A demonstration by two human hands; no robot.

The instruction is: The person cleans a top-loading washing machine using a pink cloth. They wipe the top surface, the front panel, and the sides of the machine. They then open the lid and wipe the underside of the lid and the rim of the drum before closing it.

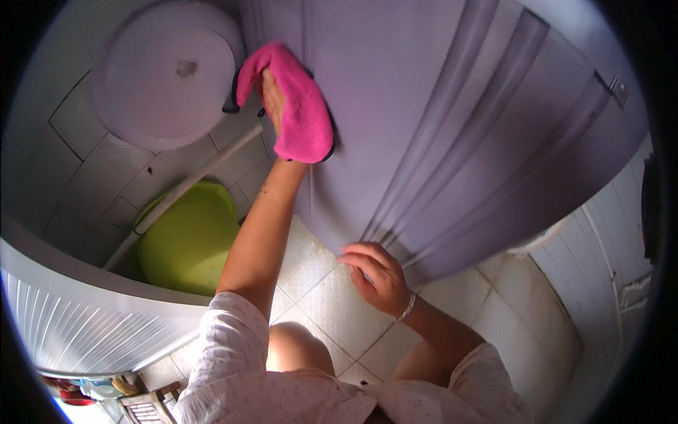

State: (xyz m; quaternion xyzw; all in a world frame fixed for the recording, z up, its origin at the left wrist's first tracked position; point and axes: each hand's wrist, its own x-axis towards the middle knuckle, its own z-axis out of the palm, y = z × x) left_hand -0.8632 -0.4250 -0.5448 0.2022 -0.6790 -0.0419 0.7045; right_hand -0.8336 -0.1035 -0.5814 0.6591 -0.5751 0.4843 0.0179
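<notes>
My left hand (273,98) is wrapped in a pink cleaning cloth (307,116) with dark edging, which covers most of its fingers. Hand and cloth are at the left side of a lavender door (381,106) with long moulded grooves; the cloth appears to rest against it. Lower down, my right hand (376,275) has loosely curved fingers and holds nothing that I can see. Its fingertips overlap the door's lower part in the view, and whether they touch it I cannot tell. A braided bracelet (407,307) circles the right wrist.
Left of the door, a round whitish basin or lid (164,85) stands against the tiled wall (79,159). A green plastic tub (190,244) sits below, with a pale pole (180,193) slanting across it. A ribbed white panel (95,328) curves at lower left. Pale tiles cover the floor (339,312).
</notes>
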